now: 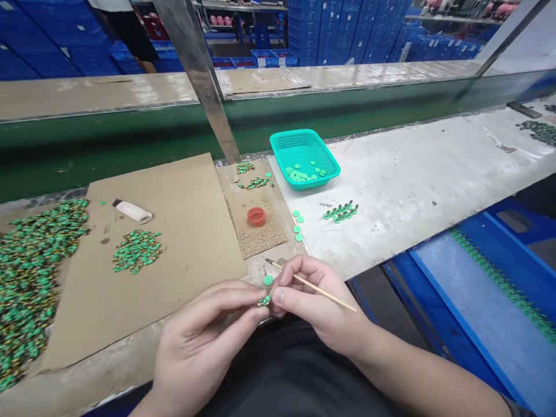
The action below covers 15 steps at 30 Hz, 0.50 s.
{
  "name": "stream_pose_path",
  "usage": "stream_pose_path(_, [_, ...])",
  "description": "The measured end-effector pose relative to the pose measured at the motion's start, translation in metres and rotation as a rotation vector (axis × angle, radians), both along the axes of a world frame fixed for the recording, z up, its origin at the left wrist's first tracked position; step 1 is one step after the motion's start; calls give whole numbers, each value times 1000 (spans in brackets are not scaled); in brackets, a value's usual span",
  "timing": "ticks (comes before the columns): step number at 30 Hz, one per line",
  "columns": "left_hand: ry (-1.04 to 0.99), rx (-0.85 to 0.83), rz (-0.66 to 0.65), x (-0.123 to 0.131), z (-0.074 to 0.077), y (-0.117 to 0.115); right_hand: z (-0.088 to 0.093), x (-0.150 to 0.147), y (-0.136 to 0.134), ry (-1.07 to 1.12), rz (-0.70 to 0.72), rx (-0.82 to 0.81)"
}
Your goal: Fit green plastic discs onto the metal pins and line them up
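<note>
Between thumb and forefinger, my left hand (208, 330) pinches a small green and gold piece (264, 301). My right hand (321, 301) is closed on a thin wooden brush (328, 295) with a dark tip, and its fingertips meet the same piece. Just beyond the fingers lies a green disc (268, 280). A red cap-like dish (256, 216) sits on a narrow cardboard strip, with small green and gold pieces (257, 183) behind it. Several green discs (297, 229) lie to the right, near a cluster of discs with dark upright parts (341, 213).
A teal basket (290, 141) holds several green discs. To the left, a cardboard sheet (195, 231) bears a white tube (134, 212) and a small pile of pieces (136, 251); a large heap (30, 278) lies beyond. A metal post (204, 81) rises behind. Blue crates (490, 289) stand lower right.
</note>
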<state>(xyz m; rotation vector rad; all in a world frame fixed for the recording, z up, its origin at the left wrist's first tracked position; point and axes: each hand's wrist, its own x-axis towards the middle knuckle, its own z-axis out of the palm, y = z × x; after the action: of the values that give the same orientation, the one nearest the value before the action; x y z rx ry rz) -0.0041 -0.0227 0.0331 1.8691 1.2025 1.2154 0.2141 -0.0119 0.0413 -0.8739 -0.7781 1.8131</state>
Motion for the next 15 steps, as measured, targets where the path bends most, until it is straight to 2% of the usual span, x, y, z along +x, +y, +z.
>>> stream_pose_path(5, [-30, 66, -4, 4, -7, -12, -5, -2, -8, 3, 11, -13])
stream_pose_path(7, [0, 76, 3, 0, -8, -14, -11, 3, -11, -69, 32, 34])
stream_pose_path(9, [11, 48, 104, -6, -9, -11, -15, 15, -10, -261, -8, 213])
stream_pose_path(12, [-5, -61, 303, -13, -7, 0, -16, 40, 1, -680, -131, 655])
stream_pose_path(13, [-5, -102, 313, -14, -7, 4, -15, 47, 7, -768, -143, 752])
stream_pose_path(15, [15, -158, 257, -13, -6, 12, -12, 57, 18, -853, -143, 833])
